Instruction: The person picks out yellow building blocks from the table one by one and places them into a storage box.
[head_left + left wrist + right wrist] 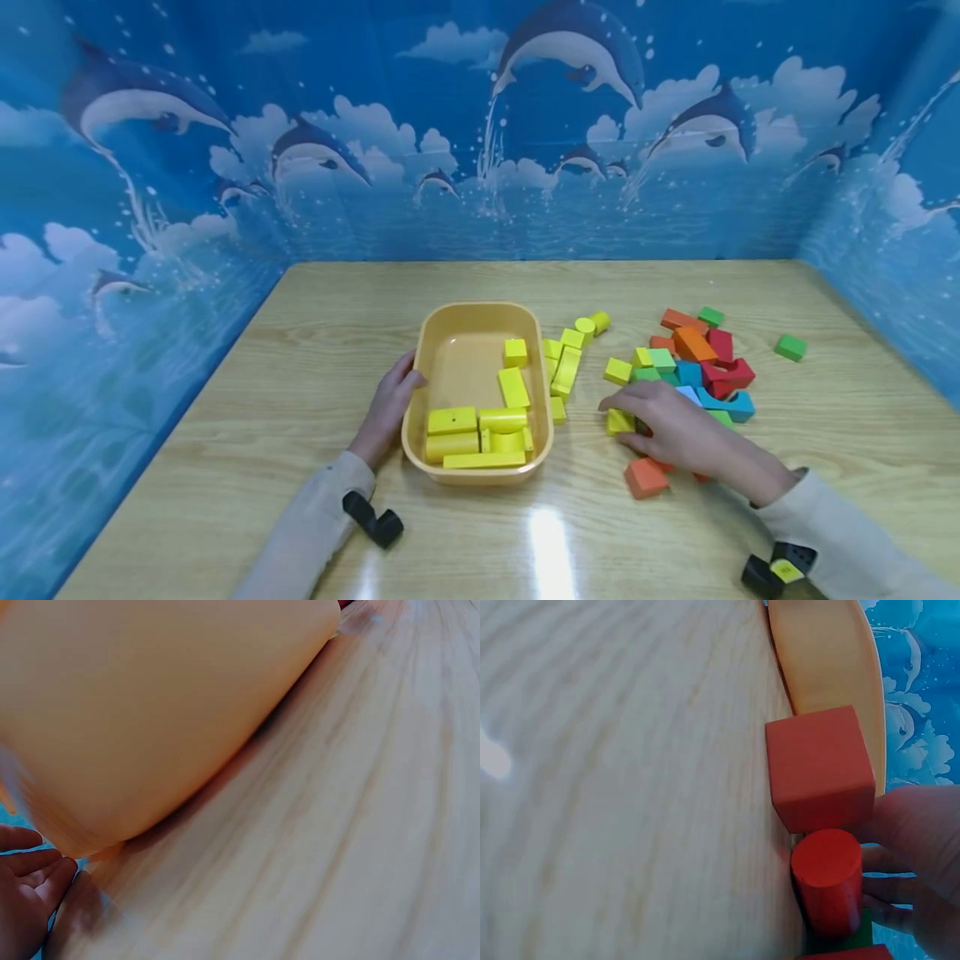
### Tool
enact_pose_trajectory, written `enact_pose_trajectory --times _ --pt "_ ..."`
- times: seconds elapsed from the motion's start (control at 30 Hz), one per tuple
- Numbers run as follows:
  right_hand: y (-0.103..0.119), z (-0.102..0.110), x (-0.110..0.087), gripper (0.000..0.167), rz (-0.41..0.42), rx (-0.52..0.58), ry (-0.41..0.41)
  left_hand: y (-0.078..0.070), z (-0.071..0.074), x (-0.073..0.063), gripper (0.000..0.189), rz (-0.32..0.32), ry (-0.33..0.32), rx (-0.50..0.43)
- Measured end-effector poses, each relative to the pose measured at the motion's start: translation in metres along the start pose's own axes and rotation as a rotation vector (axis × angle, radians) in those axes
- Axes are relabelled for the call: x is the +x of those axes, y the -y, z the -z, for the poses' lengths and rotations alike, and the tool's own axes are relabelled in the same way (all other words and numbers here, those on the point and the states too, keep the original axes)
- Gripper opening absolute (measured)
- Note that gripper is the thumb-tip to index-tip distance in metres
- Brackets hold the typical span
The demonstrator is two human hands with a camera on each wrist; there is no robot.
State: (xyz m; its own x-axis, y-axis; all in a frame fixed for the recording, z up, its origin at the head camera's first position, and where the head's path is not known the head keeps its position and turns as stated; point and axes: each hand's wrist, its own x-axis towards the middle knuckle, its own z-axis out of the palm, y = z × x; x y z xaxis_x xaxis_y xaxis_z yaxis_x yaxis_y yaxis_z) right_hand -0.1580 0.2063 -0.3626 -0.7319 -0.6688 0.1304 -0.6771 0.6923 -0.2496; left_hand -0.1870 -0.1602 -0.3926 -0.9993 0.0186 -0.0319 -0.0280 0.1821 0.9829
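Observation:
My left hand (387, 406) rests against the left side of a tan plastic tub (480, 315). In the left wrist view its fingers (30, 862) lie relaxed at the tub's outer wall (150, 712). Yellow blocks sit in the tub, among them a rectangular block (452, 421) and a cube (515, 352). On the right, my right hand (671, 425) pinches a yellow block (619, 422) between thumb and fingers at the near left edge of a pile of coloured blocks. The hand hides part of that pile. A red-orange cube (646, 478) and a red cylinder (829, 881) lie beside this hand.
Several yellow blocks, including a long one (566, 372), line the tub's right side. The pile holds orange (693, 344), red (720, 346) and blue (740, 407) blocks. A green block (791, 347) lies apart on the wooden table (360, 308). A dolphin-print curtain (465, 225) surrounds the back and sides.

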Motion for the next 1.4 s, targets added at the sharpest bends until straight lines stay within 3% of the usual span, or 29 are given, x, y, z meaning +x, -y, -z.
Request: enact_pose_trajectory --times 0.23,0.43,0.53,0.7,0.8,0.9,1.1,1.4 --pt "0.0 0.0 0.002 0.034 0.024 0.009 -0.029 -0.001 -0.002 0.0 0.062 0.02 0.003 -0.009" --pt "0.022 0.012 0.027 0.036 0.079 0.035 -0.232 -0.001 0.0 0.0 0.062 0.023 -0.002 -0.016" --pt "0.041 0.016 0.049 0.038 0.107 0.068 -0.266 0.0 0.002 -0.001 0.062 0.024 -0.007 -0.013" --pt "0.064 0.011 0.089 0.039 0.122 0.11 -0.141 0.001 0.003 -0.002 0.062 0.021 -0.007 -0.017" --pt "0.069 0.002 0.109 0.038 0.154 0.112 -0.047 0.001 0.002 -0.002 0.061 0.001 -0.004 -0.033" --pt "0.07 -0.007 0.122 0.037 0.173 0.106 -0.005 0.0 0.0 -0.002 0.061 -0.017 0.001 -0.042" --pt "0.069 -0.015 0.13 0.036 0.137 0.096 0.016 -0.003 -0.002 0.0 0.061 -0.014 0.015 -0.048" --pt "0.075 -0.018 0.136 0.034 0.148 0.043 0.048 -0.003 0.001 -0.001 0.062 0.013 0.012 -0.032"
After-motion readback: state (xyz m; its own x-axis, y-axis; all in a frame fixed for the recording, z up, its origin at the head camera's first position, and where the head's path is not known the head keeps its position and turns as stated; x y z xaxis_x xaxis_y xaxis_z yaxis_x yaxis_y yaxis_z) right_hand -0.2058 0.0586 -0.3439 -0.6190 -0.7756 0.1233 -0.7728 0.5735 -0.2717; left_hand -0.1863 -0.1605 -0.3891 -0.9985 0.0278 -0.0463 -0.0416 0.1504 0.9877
